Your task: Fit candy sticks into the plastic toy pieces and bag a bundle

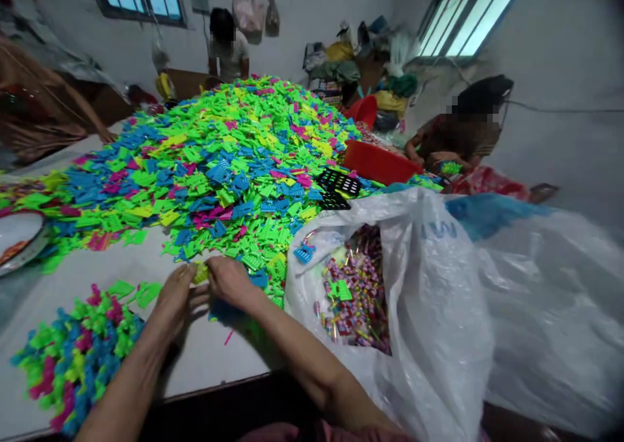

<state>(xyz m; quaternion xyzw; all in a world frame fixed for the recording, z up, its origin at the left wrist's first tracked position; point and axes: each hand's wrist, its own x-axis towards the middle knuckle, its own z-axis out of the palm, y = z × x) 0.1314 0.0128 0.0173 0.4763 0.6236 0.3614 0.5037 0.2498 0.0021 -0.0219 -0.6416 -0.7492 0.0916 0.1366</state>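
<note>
A small yellow plastic piece (200, 273) is pinched between my two hands above the front of the white table (205, 357). My left hand (176, 294) has its fingers closed on the left side of it, and my right hand (229, 281) grips the right side. Its exact kind is too blurred to tell. Just beyond my hands rises a large heap of green, blue, pink and yellow flat plastic pieces (234, 162). By my left forearm lies a cluster of knobbly coloured pieces (80, 357), with a few loose green pieces (146, 294) near it.
An open white sack (433, 286) to my right holds many small wrapped items (358, 292). Black grids (338, 185) and a red basin (377, 161) rest by the heap. A white bowl (29, 237) stands at left. Other people (229, 49) sit around the table.
</note>
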